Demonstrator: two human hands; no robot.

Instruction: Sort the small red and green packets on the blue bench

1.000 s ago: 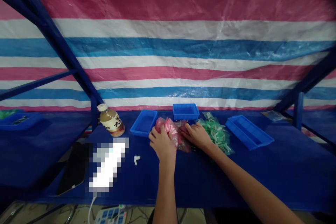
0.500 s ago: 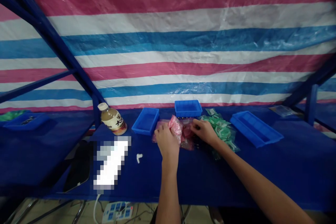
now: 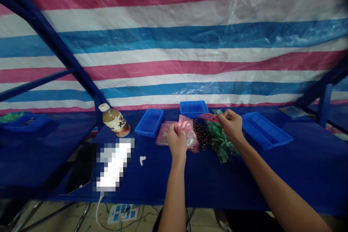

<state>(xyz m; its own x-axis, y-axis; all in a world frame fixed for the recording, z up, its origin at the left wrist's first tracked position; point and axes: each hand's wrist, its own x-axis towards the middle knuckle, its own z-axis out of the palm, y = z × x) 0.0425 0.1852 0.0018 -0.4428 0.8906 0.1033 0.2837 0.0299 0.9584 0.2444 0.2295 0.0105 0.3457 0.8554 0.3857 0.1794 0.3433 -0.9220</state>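
My left hand (image 3: pixel 177 141) is closed on a pink plastic bag (image 3: pixel 187 124), over a small pile of flat pink bags (image 3: pixel 162 135). To the right, my right hand (image 3: pixel 231 124) pinches another pink bag (image 3: pixel 208 117), seen nearly edge-on and raised above the table. Between the hands lies a heap of small dark and brassy parts (image 3: pixel 201 135), too small to name. Below my right hand are several green plastic bags (image 3: pixel 221 148) with pieces inside, partly covered by the hand.
Three blue trays stand around the work: a left tray (image 3: pixel 149 122), a back tray (image 3: pixel 194 108) and a right tray (image 3: pixel 266 130). A drink bottle (image 3: pixel 116 120), a white earbud (image 3: pixel 142 160) and a dark tablet-like slab (image 3: pixel 81 168) are on the left. A power strip (image 3: pixel 123 214) lies below.
My right hand has moved right and slightly up, away from the left hand, with a pink bag in it. The heap of small dark parts is now uncovered.
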